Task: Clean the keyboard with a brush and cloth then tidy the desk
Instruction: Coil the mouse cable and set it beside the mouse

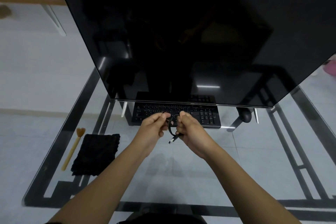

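Both hands are up over the middle of the surface (181, 178), working a black cable (169, 127) into a small loop. The left hand (154, 125) pinches one strand, and the right hand (189, 129) has its fingers curled round the coil, with the USB plug poking out below. The keyboard (205, 114) sits toward the far edge, tucked under the monitor (181, 42), with a mouse (246, 116) off to its right. The brush (72, 148) and the black cloth (96, 154) lie side by side near the left edge, neither in a hand. That reads like the tidying phase, though whether the keys are actually clean can't be told from here. Left to do: stow the cable, then put away the brush and cloth.
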